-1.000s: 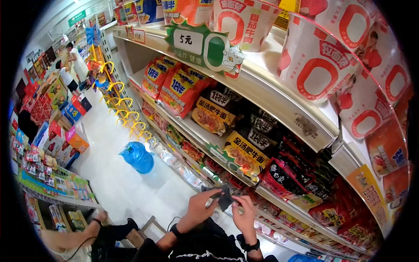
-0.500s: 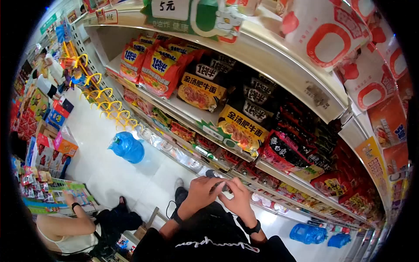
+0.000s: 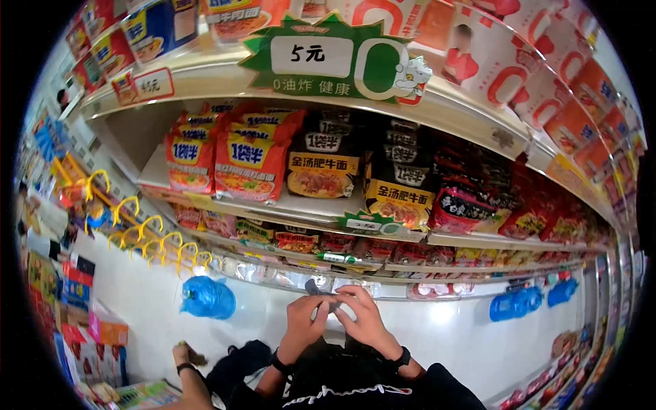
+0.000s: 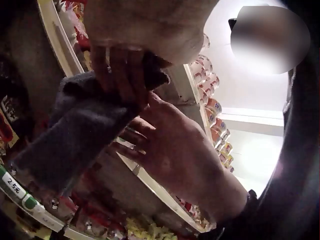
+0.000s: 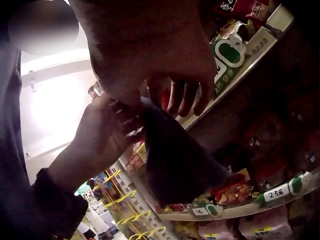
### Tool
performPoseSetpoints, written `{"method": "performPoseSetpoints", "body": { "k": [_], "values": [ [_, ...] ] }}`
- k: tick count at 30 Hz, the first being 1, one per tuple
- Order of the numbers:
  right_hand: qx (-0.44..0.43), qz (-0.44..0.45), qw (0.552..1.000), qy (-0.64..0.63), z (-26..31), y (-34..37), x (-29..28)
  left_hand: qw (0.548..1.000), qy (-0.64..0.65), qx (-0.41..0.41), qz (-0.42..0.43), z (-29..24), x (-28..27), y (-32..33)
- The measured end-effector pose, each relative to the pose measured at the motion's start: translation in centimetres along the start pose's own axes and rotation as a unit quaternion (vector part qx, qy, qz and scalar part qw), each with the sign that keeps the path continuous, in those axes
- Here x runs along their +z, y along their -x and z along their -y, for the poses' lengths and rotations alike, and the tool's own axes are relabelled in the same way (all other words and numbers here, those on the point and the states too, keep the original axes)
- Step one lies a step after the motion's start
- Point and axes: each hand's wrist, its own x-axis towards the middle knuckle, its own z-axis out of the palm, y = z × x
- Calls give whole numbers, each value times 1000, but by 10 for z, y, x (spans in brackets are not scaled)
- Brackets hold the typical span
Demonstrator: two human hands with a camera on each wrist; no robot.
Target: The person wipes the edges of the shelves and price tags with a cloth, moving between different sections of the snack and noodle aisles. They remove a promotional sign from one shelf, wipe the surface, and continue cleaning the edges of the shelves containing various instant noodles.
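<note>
A dark grey cloth (image 3: 312, 287) is held between both hands in front of the person's chest. The left hand (image 3: 305, 321) grips it with curled fingers; in the left wrist view the cloth (image 4: 75, 130) hangs spread out beyond those fingers. The right hand (image 3: 365, 320) pinches the cloth's other side, its fingertips close to the left hand's. In the right wrist view the dark cloth (image 5: 175, 155) hangs below the hands. Each wrist wears a black band.
Shelves hold red noodle packs (image 3: 249, 164), black-and-yellow packs (image 3: 321, 174) and cup noodles above. Blue water bottles (image 3: 208, 298) stand on the floor. Yellow hooks (image 3: 140, 229) stick out at the left. Another person's arm (image 3: 193, 386) shows at lower left.
The head view has turned, so the shelf now runs more level across it. Both hands stay together on the cloth, with their fingers rearranged. The other person's arm has shifted.
</note>
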Motion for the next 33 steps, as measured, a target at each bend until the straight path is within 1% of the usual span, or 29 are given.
{"method": "performPoseSetpoints", "body": {
  "k": [2, 3, 6, 7, 10, 11, 14, 15, 18, 19, 22, 23, 24, 26, 30, 31, 33],
  "values": [
    [9, -10, 1000, 20, 7, 3, 3, 998, 57, -5, 15, 2, -7, -3],
    [16, -18, 1000, 12, 6, 6, 6, 997, 58, -1, 43, 5, -10, -3],
    [49, -46, 997, -27, 10, 17, 9, 994, 72, 24, 84, 1, -9, -9],
    [75, -47, 996, -33, 11, 21, 8, 991, 84, 26, 101, 4, -6, -8],
    [124, -78, 989, 14, 19, 27, 7, 985, 83, 24, 153, 3, 4, -13],
    [102, -112, 988, 27, 18, 30, 7, 981, 78, 21, 176, 7, 10, -11],
    [121, -152, 980, 49, 5, 45, 2, 969, 122, 42, 209, -1, 25, -17],
    [121, -166, 977, 66, 2, 49, -2, 964, 104, 29, 244, -3, 27, -19],
    [137, -145, 975, 100, -1, 54, -25, 961, 108, 77, 242, -12, 42, -24],
    [126, -152, 975, 103, -6, 57, -29, 960, 105, 54, 253, -15, 46, -24],
    [128, -155, 977, 78, -5, 58, -44, 964, 78, 45, 248, -27, 55, -23],
    [142, -135, 979, 58, -13, 63, -45, 965, 68, 59, 246, -32, 55, -26],
    [141, -152, 977, 41, -10, 64, -48, 968, 79, 82, 223, -32, 59, -27],
    [152, -124, 980, 42, -21, 71, -51, 971, 99, 129, 177, -30, 66, -29],
    [176, -118, 977, 39, -23, 70, -60, 977, 72, 142, 143, -43, 66, -37],
    [166, -117, 976, 74, -28, 71, -61, 979, 88, 130, 130, -48, 64, -39],
    [198, -149, 967, 61, -18, 69, -68, 981, 102, 143, 80, -39, 69, -43]
  ]
}}
